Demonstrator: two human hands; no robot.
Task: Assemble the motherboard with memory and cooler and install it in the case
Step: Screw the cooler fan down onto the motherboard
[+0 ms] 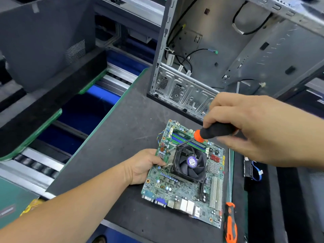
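**Screwing down the cooler, board not yet in the case**

Fastening is the job right now: nearest us, a spare screwdriver (231, 223) with an orange-and-black handle lies idle on the dark tabletop (122, 123), just beside the right edge of the motherboard (185, 186). The board lies flat on the tabletop, port side toward the person. The left hand (145, 166) grips its left edge, fingers curled round the rim, steadying it. Up the middle sits the cooler (190, 163), black fan on top, and just beyond it a memory stick (187, 140) already stands in its slots. The right hand (245, 123) is wrapped round the black handle of the working screwdriver (210, 133), shaft angled down to the cooler's far-left corner.

My read: this is the cooler's screw-down stage, with memory apparently done. Next calls for keeping the tip square in the screw head, then going round the other corners evenly so the cooler seats level. A spring screw at the near-left corner looks to be standing proud.

Farther back the open case (210, 55) stands empty of any board, loose cables hanging inside.

Hard to tell: whether the tip is truly seated, as the meeting point is tiny. The cooler's right-hand screws are hidden behind the fan frame, and the right hand is blurred
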